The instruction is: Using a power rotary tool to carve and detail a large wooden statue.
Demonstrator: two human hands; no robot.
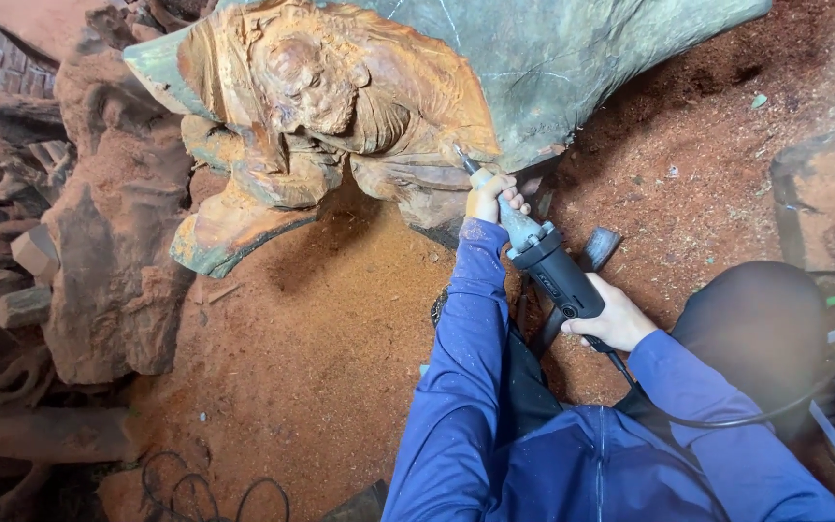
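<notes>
Bottom of frame: torso in a blue jacket, both blue sleeves reaching up and away toward frame centre. A black cable loops out from the lower right and runs up toward the tool's rear end.

Right hand [617, 321], right of centre: fingers wrapped closed round the black rear body of a die grinder [541, 258]. Wrist roughly straight, forearm angled up-left from the lower right.

Left hand [491, 196], just above centre: closed round the grey nose of the die grinder, knuckles toward the carving, arm nearly straight and running steeply up the frame. The tool lies on a diagonal between the two hands, rear low right, nose high left.

Grinder bit [463, 160]: thin, pointing up-left, tip at the lower right edge of the wood carving [340, 106]. Whether it actually touches the wood cannot be told.

Wood carving, upper centre: large reddish-orange block, roughed figure with folded drapery forms, grey-green uncut surface behind it to the upper right.

Floor [321, 348]: covered in reddish sawdust across the centre and right. A dark rounded object lies just right of the tool.

Left edge: gnarled root wood pieces [108, 242], dusted red. Right edge: another rough wood block [833, 198]. Bottom left: loops of thin dark wire on the floor.
</notes>
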